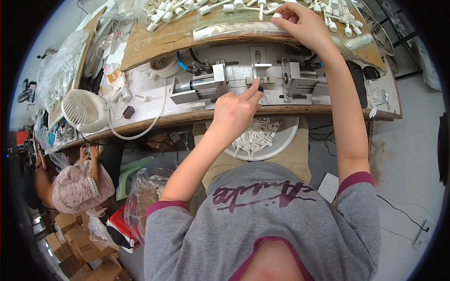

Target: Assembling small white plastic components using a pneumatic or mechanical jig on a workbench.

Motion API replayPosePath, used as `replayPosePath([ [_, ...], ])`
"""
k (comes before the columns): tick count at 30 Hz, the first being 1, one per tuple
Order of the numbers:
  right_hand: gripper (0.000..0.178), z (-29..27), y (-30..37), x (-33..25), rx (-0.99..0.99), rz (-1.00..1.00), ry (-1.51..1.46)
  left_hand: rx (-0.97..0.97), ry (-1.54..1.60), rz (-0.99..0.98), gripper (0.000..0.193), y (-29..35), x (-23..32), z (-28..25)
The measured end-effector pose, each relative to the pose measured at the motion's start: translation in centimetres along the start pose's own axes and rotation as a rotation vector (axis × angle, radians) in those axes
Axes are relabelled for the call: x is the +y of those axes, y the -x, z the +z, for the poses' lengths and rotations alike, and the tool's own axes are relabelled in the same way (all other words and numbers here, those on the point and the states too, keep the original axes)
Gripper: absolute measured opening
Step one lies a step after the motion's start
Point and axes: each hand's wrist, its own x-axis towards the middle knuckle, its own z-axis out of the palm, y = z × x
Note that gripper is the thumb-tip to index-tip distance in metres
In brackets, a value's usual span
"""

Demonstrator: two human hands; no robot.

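Bench front edge [318, 109]: running left to right just below the left fingers, bowing with the lens.
Cardboard sheet [154, 44]: ending in a ragged edge, above the left fingers and below the right fingertips.
Open room: leaving a narrow gap on both sides of the left fingertips, between the left steel block [219, 77] and the right steel block [291, 77].
Left hand [236, 110]: stretching the forefinger up to the small metal block [267, 79], bending the other fingers; leaving no way to tell about a grip.
Right hand [300, 23]: closing thumb and forefinger on a white scoop [277, 15], above and right of the left hand.
White scoop: sitting between those fingertips, showing a rounded end to the left of the palm; not revealing its long axis.
Scoop pile [204, 10]: spreading left and right of the right fingers, pointing every way, running out of view above.
Small metal block: lying lengthwise left to right, extending rightward from the left fingertips.
Hidden: losing the scoop's handle from sight; covering part of the small metal block with the left fingers.
Bowl [293, 133]: holding white pieces below the left fingers, disappearing partly behind the left forearm.
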Motion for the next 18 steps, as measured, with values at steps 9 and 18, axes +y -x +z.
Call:
replayPosePath([
  [9, 0.024, 0.6, 1.2, -0.6, 0.11, -0.168, -0.052, -0.034, -0.026, -0.05, 0.025, -0.4, 0.5, -0.1],
  [18, 0.024, 2.2, 12.0, -1.7, 0.173, -0.529, -0.074, 0.02, 0.222, -0.209, 0.027, -3.8, -1.1, -4.3],
])
